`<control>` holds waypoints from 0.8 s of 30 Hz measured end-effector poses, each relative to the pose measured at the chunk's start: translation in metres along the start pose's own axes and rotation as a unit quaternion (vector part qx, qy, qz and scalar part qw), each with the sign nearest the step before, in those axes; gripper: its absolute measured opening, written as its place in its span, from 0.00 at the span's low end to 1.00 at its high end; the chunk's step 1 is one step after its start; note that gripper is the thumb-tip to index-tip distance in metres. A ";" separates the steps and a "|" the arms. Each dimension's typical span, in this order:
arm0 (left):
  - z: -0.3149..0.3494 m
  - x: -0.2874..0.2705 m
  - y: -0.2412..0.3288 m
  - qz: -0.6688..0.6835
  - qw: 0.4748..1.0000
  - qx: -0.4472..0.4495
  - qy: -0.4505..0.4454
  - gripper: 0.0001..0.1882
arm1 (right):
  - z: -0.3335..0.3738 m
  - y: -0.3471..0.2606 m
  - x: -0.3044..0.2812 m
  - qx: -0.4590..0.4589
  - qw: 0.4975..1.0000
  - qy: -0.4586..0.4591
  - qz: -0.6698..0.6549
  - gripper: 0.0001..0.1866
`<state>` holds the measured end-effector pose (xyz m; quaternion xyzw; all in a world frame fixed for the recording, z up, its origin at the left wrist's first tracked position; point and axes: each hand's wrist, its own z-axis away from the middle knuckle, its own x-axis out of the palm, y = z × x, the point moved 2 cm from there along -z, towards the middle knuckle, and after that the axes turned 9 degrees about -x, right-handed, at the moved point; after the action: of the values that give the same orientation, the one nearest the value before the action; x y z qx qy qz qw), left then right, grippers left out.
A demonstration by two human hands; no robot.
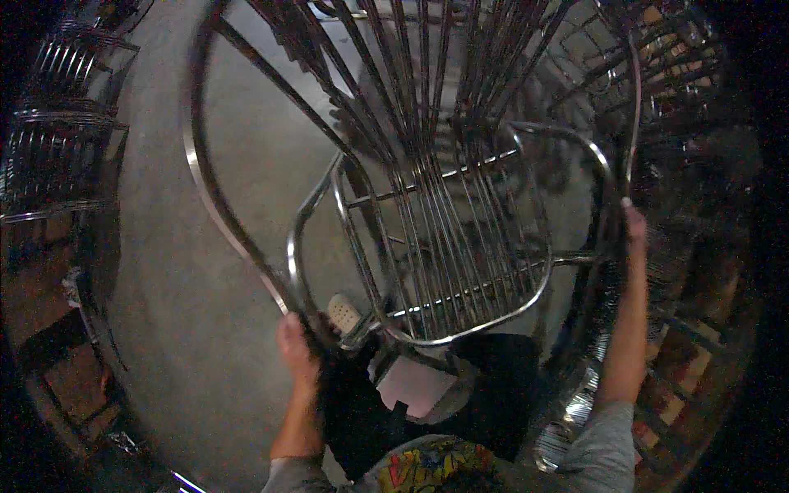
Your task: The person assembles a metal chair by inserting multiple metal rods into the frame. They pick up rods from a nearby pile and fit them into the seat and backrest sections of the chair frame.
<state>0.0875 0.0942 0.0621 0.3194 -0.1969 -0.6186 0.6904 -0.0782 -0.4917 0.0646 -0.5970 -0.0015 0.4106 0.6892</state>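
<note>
A shiny metal chair frame [448, 338] fills the middle of the view, tilted in front of me. Its slatted seat lies nearest my body, and long bars fan outward toward the far side. A large curved tube [194, 160] bounds it on the left. My left hand [297, 349] is closed around the near end of that tube. On the other side, my right hand [634, 223] grips the thinner-looking right tube of the same frame. Both palms and some fingers are hidden or blurred.
Stacked metal frames [62, 156] stand along the left edge. More racks and metal frames [690, 90] crowd the right side. Below the chair frame is a grey concrete floor [173, 345], with a perforated light shoe [343, 314] showing near the seat.
</note>
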 end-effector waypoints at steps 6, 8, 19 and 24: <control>0.041 -0.051 0.043 -0.008 0.998 0.065 0.007 0.20 | 0.092 -0.050 -0.003 -0.113 0.983 0.081 0.124 0.24; 0.076 -0.090 0.074 -0.021 0.995 0.084 0.038 0.21 | 0.130 -0.086 -0.007 -0.107 0.989 0.030 0.093 0.24; 0.177 -0.229 0.224 0.013 0.955 0.155 0.252 0.20 | 0.187 -0.281 0.102 -0.193 0.977 -0.080 -0.049 0.22; 0.170 -0.241 0.244 0.034 0.930 0.207 0.301 0.19 | 0.166 -0.370 0.185 -0.202 0.959 -0.186 -0.069 0.21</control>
<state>0.1144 0.3042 0.3806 0.6197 -0.1145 -0.4150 0.6563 0.1714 -0.2315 0.3263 -0.6355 -0.2541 0.4567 0.5683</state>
